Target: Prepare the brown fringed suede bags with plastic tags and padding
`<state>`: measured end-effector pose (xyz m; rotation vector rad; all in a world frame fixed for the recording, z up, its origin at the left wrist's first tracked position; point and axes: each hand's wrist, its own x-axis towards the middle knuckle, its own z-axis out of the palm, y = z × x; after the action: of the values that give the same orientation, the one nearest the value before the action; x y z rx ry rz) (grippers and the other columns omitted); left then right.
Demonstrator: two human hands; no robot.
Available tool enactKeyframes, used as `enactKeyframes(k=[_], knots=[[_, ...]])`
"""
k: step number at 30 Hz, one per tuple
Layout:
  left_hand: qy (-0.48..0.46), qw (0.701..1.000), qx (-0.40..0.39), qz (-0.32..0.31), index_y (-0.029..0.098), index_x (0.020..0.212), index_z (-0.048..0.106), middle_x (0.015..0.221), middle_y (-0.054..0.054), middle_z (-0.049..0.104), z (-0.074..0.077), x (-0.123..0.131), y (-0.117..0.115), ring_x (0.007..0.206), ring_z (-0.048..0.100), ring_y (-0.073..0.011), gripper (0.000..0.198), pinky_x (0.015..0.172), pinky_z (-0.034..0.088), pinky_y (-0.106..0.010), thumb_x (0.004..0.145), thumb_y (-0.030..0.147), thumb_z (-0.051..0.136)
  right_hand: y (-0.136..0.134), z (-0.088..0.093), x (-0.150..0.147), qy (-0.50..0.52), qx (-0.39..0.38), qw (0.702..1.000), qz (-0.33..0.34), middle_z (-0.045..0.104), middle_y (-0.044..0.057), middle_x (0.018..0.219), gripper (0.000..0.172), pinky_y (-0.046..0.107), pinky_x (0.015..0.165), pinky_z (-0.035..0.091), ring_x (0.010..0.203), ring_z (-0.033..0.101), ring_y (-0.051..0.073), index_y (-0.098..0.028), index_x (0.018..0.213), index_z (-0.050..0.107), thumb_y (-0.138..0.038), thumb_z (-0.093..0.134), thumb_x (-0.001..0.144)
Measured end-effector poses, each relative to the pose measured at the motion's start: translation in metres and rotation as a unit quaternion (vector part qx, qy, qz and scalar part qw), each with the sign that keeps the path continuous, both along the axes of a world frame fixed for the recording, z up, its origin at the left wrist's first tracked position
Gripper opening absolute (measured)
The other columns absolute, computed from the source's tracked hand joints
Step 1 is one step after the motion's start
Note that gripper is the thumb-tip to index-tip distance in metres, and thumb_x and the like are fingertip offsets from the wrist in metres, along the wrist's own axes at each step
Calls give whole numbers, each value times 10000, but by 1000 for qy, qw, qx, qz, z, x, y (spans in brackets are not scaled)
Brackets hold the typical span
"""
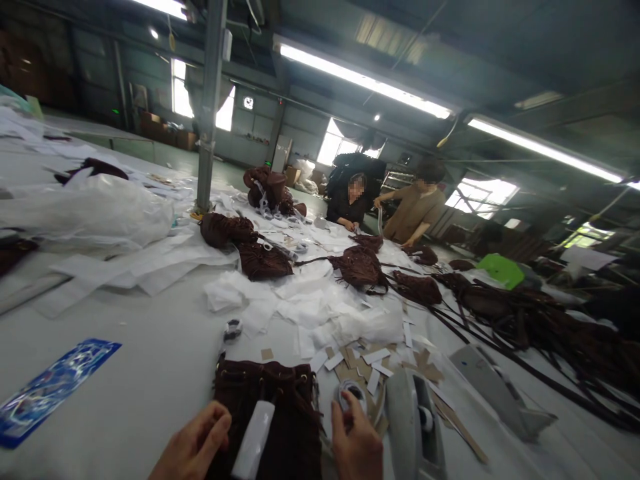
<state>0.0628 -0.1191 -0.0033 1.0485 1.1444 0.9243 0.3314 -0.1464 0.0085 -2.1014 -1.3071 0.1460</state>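
A dark brown drawstring bag (295,427) with metal eyelets lies in front of me, a white wrapped strip (254,437) running down its front. At the bag's left edge is my left hand (197,440), its fingers curled together; whatever they may grip is hidden. My right hand (356,437) is on the other side, thumb and forefinger closed on a white-wrapped ring (353,395) beside the bag. Another wrapped ring (233,329) sits by the bag's upper left corner. Close to my right hand stands a grey tape dispenser (413,420).
Small card pieces (373,363) lie beyond my right hand, with a second grey dispenser (500,390) further right. More brown bags (360,267) and long straps (550,327) cover the table. A blue packet (55,390) lies left. Two people (413,207) work across the table.
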Motion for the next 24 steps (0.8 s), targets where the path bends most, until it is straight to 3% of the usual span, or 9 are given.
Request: enactKeyframes(k=[2,3,6,8,10,14,19,24], knots=[[95,988,110,52,242,957,674,870,-46,704,8,-8,24,645,607,-196,349,616,497,-274,706,484,693,6,10,29,-62,-114,991,-26,706,158,916,423,383,767,492,857,669,311,-148,1056,668,-457,447,869],[108,982,145,48,239,1028,668,980,-63,699,11,-10,37,785,632,-236,389,743,506,-310,692,432,710,9,13,38,-90,-166,982,-24,698,179,944,426,407,781,486,897,660,334,-140,1030,680,-458,447,870],[121,972,196,-54,216,1047,672,1131,-90,665,14,-10,74,1097,563,-300,392,1010,378,-379,666,301,707,14,9,50,-135,-250,958,-20,682,209,942,420,458,736,488,885,660,381,-156,1037,698,-454,460,862],[146,958,201,-143,212,973,685,1068,-79,682,11,-8,91,1071,575,-290,308,996,381,-373,667,248,674,14,1,54,-128,-244,961,-25,673,215,933,423,466,715,491,846,667,380,-182,1056,707,-463,458,860],[169,945,205,-190,208,897,679,932,-52,691,6,-4,100,935,611,-259,222,896,435,-342,681,216,629,12,-9,62,-107,-219,970,-16,680,193,917,420,443,748,491,858,666,352,-209,1045,718,-453,418,880],[187,940,224,-176,203,786,627,818,-21,644,6,0,97,824,588,-219,86,800,440,-299,717,199,575,10,-17,77,-65,-196,978,-13,700,167,973,434,388,848,470,969,643,317,-178,1050,703,-386,350,907],[214,913,303,-168,213,796,588,869,-19,590,21,2,80,833,583,-186,110,797,445,-279,817,178,486,17,-4,73,-45,-212,971,-102,675,182,1087,475,365,850,467,999,645,301,-84,1283,500,-319,367,893],[266,862,403,-154,236,874,571,912,-9,563,37,-1,66,761,594,-133,171,743,460,-221,873,148,424,24,7,68,-49,-239,966,-84,713,170,945,300,365,786,481,950,660,323,-130,936,675,-324,474,827]])
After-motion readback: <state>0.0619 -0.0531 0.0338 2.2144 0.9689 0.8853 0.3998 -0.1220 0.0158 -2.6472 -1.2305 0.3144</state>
